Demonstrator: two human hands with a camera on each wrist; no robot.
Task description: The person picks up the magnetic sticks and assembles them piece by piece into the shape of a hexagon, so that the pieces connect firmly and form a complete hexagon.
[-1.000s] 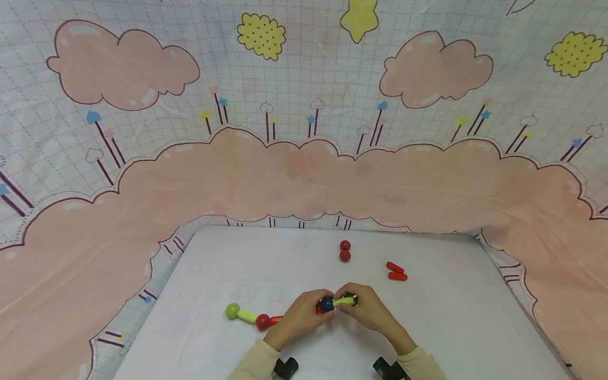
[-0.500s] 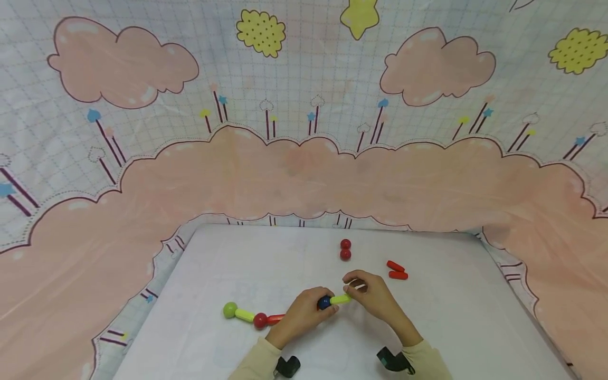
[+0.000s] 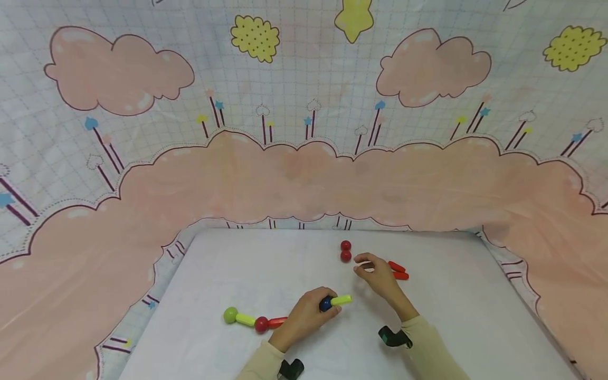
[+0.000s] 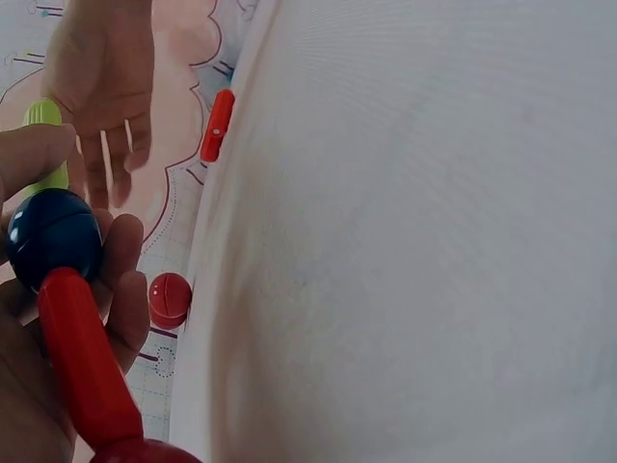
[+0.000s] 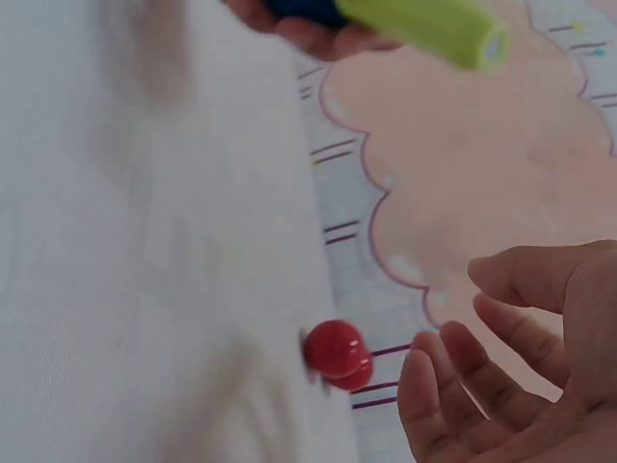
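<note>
My left hand [image 3: 307, 315] grips a blue ball [image 3: 325, 303] in a toy chain of balls and rods. From that ball a yellow-green rod [image 3: 341, 300] points right, its far end free. A red rod [image 4: 85, 357] joins the ball's other side, and a red ball [image 4: 145, 451] follows it in the left wrist view. The chain continues left past my hand to a yellow-green rod [image 3: 245, 320] and a green ball [image 3: 230, 315]. Holding nothing, my right hand [image 3: 381, 277] hovers with fingers parted and slightly bent, just right of two loose red balls [image 3: 345, 256].
Two loose red rods [image 3: 397, 266] lie behind my right hand, partly covered by it. The white tabletop [image 3: 456, 306] ends at the back before a pink and white patterned cloth [image 3: 304, 182]. A dark device [image 3: 394, 336] is worn at my right wrist.
My right hand has let go of the yellow-green rod and moved away, up and right, toward the loose red balls. The left hand has kept its hold on the blue ball.
</note>
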